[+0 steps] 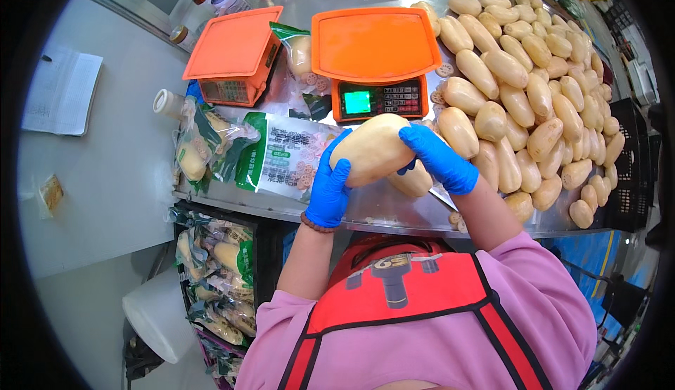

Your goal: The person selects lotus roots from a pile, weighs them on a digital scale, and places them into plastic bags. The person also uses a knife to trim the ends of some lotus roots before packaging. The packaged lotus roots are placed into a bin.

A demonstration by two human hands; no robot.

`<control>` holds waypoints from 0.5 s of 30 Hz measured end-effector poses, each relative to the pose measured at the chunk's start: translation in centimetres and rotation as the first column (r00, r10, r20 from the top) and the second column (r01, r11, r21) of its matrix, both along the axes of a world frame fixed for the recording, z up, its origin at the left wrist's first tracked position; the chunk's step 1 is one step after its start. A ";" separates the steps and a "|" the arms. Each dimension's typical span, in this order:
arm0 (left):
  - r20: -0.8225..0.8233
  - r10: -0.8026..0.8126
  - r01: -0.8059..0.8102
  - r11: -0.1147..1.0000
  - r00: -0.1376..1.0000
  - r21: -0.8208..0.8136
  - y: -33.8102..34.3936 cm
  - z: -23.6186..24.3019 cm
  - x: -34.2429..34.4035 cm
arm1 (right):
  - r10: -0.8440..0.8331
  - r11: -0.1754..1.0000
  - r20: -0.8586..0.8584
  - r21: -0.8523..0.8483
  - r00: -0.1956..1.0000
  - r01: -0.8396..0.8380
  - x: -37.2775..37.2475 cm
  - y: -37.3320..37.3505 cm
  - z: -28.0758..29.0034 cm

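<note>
Mid-frame, the left hand (328,187) and right hand (444,159) curl half-closed fingers (416,139) around a lotus root (373,150), seemingly inspecting it; moving it calls for steady two-handed support.

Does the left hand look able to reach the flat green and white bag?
Probably yes: the bag lies just beside the left hand, with nothing visible between them. That hand holds a pale vegetable with the right hand, though, so would likely have to let go first.
</note>
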State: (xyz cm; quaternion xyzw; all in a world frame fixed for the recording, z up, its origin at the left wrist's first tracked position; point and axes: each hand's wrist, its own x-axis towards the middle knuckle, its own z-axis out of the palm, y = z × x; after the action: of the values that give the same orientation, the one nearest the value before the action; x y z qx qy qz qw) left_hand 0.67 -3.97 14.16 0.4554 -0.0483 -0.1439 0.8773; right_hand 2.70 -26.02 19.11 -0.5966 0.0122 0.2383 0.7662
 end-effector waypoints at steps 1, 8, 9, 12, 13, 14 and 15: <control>-0.067 -0.027 0.020 0.995 0.997 -0.095 -0.6 0.6 -0.3 | -0.025 1.000 0.047 -0.005 0.999 0.025 -0.3 0.0 -1.0; -0.435 0.030 -0.167 0.945 0.900 -0.280 -4.2 -0.5 -2.8 | -0.150 0.988 0.096 0.048 0.984 0.146 -4.0 4.3 -3.7; -0.429 0.035 -0.167 0.947 0.902 -0.274 -4.2 -0.6 -2.9 | -0.126 0.985 0.035 0.122 0.991 0.121 -4.0 4.4 -3.9; -0.423 0.055 -0.173 0.954 0.905 -0.244 -4.1 -0.5 -3.1 | -0.035 0.998 0.052 0.061 0.998 0.032 -4.0 3.9 -5.3; -0.427 0.066 -0.177 0.958 0.902 -0.225 -4.2 0.2 -3.2 | -0.083 0.991 0.063 0.109 0.995 0.076 -3.9 3.8 -5.4; -0.431 0.076 -0.181 0.962 0.899 -0.206 -4.2 0.5 -3.2 | -0.130 0.981 0.071 0.156 0.989 0.118 -3.7 3.8 -5.3; -0.443 0.044 -0.160 0.960 0.895 -0.228 -3.9 0.4 -3.2 | -0.178 0.966 0.077 0.206 0.981 0.159 -3.6 3.8 -5.3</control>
State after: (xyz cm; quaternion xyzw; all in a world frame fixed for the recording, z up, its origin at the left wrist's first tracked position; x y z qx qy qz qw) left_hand -2.49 -7.91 14.60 0.2953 0.1541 -0.1874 0.9241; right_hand -0.86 -22.20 13.83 -0.5245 0.0023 0.1437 0.8392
